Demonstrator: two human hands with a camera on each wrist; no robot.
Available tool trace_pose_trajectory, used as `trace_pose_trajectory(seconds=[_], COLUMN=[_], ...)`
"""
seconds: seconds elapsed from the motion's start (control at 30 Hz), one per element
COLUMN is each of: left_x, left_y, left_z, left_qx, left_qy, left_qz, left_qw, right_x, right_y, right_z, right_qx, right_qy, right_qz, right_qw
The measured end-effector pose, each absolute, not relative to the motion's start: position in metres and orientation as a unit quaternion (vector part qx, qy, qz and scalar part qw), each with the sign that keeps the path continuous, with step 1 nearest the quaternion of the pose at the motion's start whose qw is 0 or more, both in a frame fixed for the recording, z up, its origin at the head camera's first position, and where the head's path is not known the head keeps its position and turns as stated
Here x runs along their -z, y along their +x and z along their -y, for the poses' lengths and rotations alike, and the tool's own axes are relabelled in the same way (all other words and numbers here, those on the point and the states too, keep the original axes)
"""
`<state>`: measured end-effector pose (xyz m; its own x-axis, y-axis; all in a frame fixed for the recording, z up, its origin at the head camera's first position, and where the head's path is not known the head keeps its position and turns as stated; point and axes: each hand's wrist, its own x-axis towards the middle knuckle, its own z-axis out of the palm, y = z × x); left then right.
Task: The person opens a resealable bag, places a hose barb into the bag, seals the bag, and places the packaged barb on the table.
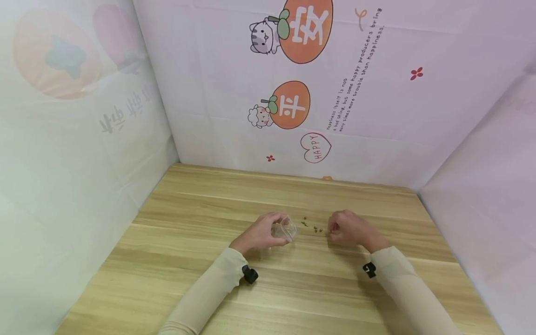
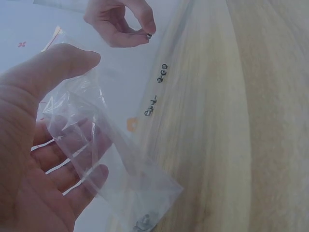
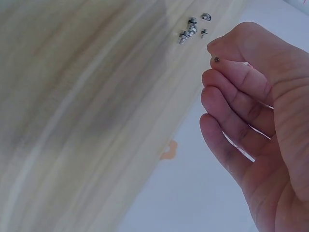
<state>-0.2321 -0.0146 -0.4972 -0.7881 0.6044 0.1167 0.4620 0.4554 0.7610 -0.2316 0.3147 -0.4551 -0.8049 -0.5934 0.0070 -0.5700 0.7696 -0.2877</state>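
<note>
My left hand (image 1: 264, 231) holds a small clear plastic bag (image 1: 286, 230) between the thumb and curled fingers. In the left wrist view, a few small metal pieces (image 2: 145, 222) show in the lower corner of the bag (image 2: 120, 159). Across from it, my right hand (image 1: 348, 228) pinches a tiny dark screw (image 3: 217, 59) between thumb and forefinger, its other fingers bent. Several small metal screws (image 1: 316, 229) lie loose on the table between both hands. They appear as a silvery cluster of screws (image 3: 189, 30) in the right wrist view.
The wood-grain table (image 1: 293, 288) meets a white printed cloth wall (image 1: 234, 102) at the back. Plain whitish cloth walls stand at the left (image 1: 75, 177) and right (image 1: 490, 195). Each wrist carries a black band (image 1: 250, 274).
</note>
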Motion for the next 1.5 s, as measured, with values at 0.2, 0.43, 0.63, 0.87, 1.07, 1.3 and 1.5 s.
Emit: trace_pose_trajectory(seconds=[0.2,0.43,0.63,0.87,1.07,1.3,1.5], left_x=[0.498,0.499,0.499,0.499,0.498,0.496,0.497], left_y=[-0.232,-0.232,-0.232,-0.232,-0.233,-0.233,-0.233], left_z=[0.014,0.015,0.015,0.015,0.016,0.016,0.016], left_qx=[-0.417,-0.422,-0.418,-0.417,-0.419,-0.425,-0.418], left_qy=[0.314,0.31,0.308,0.313,0.315,0.315,0.315], left_qz=[-0.849,-0.847,-0.85,-0.85,-0.847,-0.843,-0.847], left_qw=[0.086,0.09,0.088,0.083,0.087,0.096,0.094], right_x=[0.447,0.439,0.43,0.417,0.404,0.394,0.394], right_y=[-0.231,-0.233,-0.235,-0.234,-0.23,-0.228,-0.23], right_z=[-0.312,-0.296,-0.276,-0.254,-0.234,-0.215,-0.208], right_qx=[0.13,0.105,0.1,0.095,0.084,0.089,0.098], right_qy=[-0.318,-0.349,-0.374,-0.399,-0.435,-0.442,-0.451], right_qz=[-0.938,-0.931,-0.921,-0.911,-0.897,-0.893,-0.887], right_qw=[0.044,0.038,0.039,0.027,0.003,-0.003,-0.006])
